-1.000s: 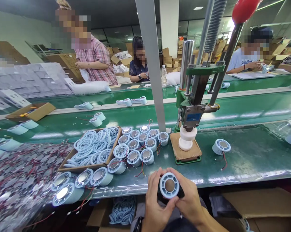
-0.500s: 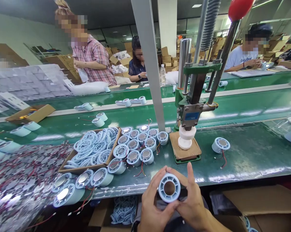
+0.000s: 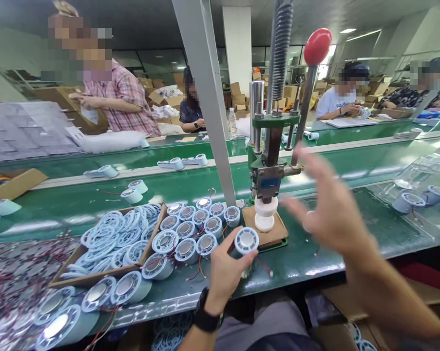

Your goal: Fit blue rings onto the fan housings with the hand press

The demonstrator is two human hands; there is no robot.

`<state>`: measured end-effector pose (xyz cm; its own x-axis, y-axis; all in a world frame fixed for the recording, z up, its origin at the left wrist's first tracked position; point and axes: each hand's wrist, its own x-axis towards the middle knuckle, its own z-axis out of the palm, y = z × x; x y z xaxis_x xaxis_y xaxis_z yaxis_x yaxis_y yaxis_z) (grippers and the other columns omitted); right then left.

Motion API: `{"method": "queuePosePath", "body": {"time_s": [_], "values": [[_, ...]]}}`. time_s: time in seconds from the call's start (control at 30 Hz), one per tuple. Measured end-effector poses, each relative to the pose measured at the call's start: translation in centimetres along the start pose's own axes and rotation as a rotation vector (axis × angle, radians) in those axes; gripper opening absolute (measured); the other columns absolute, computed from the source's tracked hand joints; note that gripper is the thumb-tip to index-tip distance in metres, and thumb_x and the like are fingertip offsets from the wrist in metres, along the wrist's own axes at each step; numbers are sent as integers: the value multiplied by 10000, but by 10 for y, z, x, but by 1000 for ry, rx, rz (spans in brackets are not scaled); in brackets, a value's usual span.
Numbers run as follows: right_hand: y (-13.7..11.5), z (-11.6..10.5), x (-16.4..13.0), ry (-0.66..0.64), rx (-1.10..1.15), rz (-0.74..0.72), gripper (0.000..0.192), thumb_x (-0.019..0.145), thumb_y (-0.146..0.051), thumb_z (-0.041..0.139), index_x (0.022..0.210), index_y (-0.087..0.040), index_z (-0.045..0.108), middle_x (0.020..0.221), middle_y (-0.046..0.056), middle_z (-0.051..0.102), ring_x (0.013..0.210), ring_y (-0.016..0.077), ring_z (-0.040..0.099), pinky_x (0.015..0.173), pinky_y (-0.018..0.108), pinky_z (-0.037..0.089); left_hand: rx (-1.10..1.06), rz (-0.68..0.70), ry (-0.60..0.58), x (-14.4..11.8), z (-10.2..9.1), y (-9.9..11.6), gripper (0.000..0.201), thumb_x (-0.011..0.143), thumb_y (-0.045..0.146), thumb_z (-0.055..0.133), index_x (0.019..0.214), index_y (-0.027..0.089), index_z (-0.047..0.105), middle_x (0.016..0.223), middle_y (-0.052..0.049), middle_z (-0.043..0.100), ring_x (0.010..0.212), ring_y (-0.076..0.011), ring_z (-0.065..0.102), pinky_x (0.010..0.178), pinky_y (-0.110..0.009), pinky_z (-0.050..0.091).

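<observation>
My left hand grips a light-blue round motor housing between thumb and fingers. A silver disc fills its middle, and a thin wire with a white connector hangs below. Just behind it stands a green hand press with a white pressing block over a white round seat on a brown base pad. My right hand, smeared by motion, is raised with fingers apart beside the press lever, which has a red knob. Whether it touches the lever I cannot tell.
Several similar housings with wires stand left of the press. A cardboard box holds light-blue rings. More housings sit at the right. A grey post rises behind. Other people work across the green line.
My right hand has let go of the housing and moved up and right towards the lever. My left hand now holds the housing alone, nearer the press. The view has turned right.
</observation>
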<state>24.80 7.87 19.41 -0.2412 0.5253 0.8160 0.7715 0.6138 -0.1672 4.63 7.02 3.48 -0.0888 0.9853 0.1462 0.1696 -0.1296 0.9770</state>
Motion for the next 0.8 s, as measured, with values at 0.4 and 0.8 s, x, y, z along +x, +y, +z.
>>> {"method": "queuePosePath", "body": {"time_s": [0.4, 0.8], "values": [[69, -9, 191, 175, 259, 239, 470, 611, -178, -60, 358, 72, 249, 787, 194, 630, 660, 43, 611, 480, 66, 256, -171, 86, -191, 65, 54, 12, 479, 650, 107, 824, 1114, 119, 703, 1077, -108, 781, 967, -239, 737, 900, -354, 575], [41, -41, 148, 246, 293, 195, 576, 698, -275, 30, 452, 22, 458, 939, 134, 693, 827, 52, 689, 508, 32, 303, 92, 230, -227, 65, 48, 14, 505, 763, 219, 783, 1238, 113, 649, 1221, -158, 721, 1160, -326, 666, 1024, -463, 514]]}}
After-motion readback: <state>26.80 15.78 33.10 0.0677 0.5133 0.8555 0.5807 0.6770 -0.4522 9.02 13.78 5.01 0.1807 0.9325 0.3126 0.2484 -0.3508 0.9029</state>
